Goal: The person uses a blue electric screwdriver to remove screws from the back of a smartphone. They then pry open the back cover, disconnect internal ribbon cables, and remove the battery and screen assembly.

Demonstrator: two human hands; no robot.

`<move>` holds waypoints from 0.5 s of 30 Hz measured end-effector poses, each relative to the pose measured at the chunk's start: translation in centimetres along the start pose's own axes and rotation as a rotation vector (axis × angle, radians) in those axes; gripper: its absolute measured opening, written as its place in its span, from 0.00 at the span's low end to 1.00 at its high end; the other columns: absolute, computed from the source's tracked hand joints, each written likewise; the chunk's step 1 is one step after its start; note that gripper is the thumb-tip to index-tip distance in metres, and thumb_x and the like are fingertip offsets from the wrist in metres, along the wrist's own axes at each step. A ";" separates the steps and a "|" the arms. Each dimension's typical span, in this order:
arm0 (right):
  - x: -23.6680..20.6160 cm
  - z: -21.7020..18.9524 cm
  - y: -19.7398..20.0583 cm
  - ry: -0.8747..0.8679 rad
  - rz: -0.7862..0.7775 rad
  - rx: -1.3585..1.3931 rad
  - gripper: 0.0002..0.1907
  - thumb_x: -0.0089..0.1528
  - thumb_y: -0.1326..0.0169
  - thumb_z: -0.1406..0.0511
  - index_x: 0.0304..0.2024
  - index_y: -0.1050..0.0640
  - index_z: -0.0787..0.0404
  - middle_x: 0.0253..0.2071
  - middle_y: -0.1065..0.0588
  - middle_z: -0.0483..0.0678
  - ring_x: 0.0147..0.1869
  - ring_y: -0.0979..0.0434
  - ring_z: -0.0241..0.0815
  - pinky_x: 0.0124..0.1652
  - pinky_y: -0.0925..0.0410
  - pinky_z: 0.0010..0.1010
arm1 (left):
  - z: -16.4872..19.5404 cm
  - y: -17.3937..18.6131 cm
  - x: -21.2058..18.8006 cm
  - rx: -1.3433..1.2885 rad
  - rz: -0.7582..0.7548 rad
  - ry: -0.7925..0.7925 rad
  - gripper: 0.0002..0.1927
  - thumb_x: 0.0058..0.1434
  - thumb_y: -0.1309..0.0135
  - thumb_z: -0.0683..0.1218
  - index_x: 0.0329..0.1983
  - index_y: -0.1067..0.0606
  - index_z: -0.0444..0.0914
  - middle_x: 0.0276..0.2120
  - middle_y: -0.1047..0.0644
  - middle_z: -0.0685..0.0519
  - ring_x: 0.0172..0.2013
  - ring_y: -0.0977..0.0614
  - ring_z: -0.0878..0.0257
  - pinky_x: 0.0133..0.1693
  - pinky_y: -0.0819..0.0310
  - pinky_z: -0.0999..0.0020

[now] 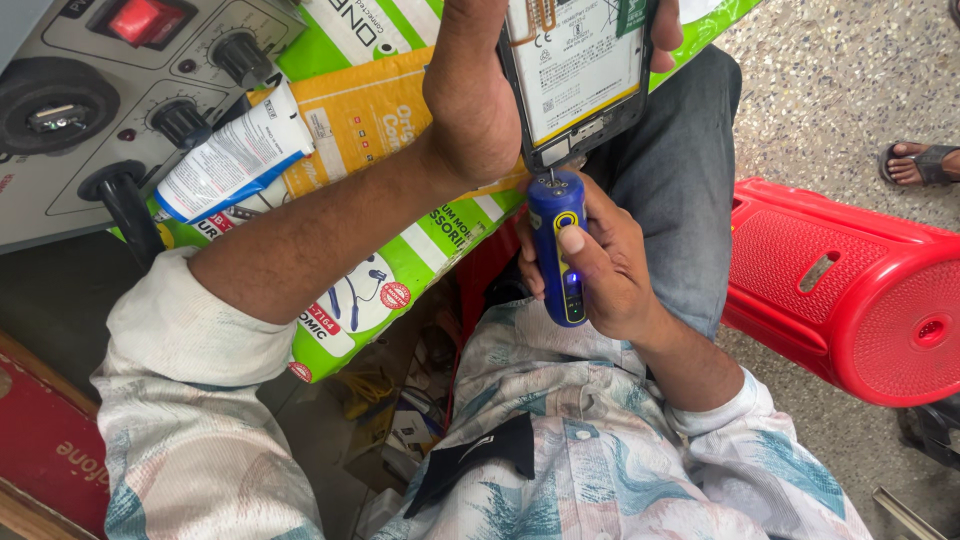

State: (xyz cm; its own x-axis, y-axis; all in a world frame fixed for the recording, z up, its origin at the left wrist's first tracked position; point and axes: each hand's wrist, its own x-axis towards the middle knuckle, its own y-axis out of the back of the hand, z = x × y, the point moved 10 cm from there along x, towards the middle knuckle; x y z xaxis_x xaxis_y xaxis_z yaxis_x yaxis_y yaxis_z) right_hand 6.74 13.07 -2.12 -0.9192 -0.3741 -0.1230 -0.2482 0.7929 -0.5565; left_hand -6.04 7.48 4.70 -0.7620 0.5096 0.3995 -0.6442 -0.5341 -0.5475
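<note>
Blue screwdriver (pixel 558 245), gripped upright in the right hand (pixel 600 265), has its tip at the bottom edge of the opened phone (pixel 575 70). Holding that phone from the side, the left hand (pixel 475 95) is closed around it. Left of the phone lie a glue tube (pixel 235 155) and green packets (pixel 400 270); right of it stands a red stool (pixel 850 290).

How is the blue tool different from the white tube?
The blue tool is short, hard-looking and stands upright in the right hand, tip at the opened phone. The white tube is longer, squeezed flat, lying tilted, untouched. Both are roughly stick-shaped.
</note>
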 end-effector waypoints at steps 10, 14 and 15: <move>0.3 -0.5 0.4 0.018 0.024 -0.028 0.24 0.74 0.52 0.56 0.63 0.34 0.68 0.41 0.30 0.53 0.32 0.29 0.37 0.37 0.31 0.29 | -0.2 0.4 -0.2 -0.041 0.015 0.017 0.39 0.74 0.70 0.72 0.50 0.29 0.32 0.44 0.24 0.42 0.42 0.22 0.57 0.46 0.27 0.62; 0.2 -0.4 0.2 -0.001 0.008 -0.012 0.23 0.74 0.51 0.56 0.62 0.34 0.68 0.41 0.30 0.53 0.35 0.29 0.38 0.37 0.31 0.29 | -0.2 0.4 -0.4 -0.066 0.021 0.030 0.39 0.74 0.71 0.72 0.51 0.29 0.32 0.44 0.23 0.42 0.42 0.22 0.56 0.46 0.27 0.62; 0.2 -0.3 0.1 -0.011 0.002 -0.006 0.24 0.74 0.51 0.56 0.62 0.34 0.68 0.41 0.30 0.53 0.35 0.29 0.38 0.37 0.31 0.29 | -0.3 0.4 -0.4 -0.073 0.023 0.035 0.39 0.74 0.71 0.72 0.51 0.29 0.32 0.45 0.23 0.41 0.42 0.22 0.56 0.46 0.27 0.62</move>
State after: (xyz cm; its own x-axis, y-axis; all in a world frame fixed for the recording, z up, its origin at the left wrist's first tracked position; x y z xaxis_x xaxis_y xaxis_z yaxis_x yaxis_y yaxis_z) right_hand 6.48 13.24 -1.94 -0.9163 -0.3778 -0.1331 -0.2484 0.7967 -0.5510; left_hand -5.99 7.23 4.12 -0.7727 0.5222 0.3608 -0.6194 -0.4961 -0.6085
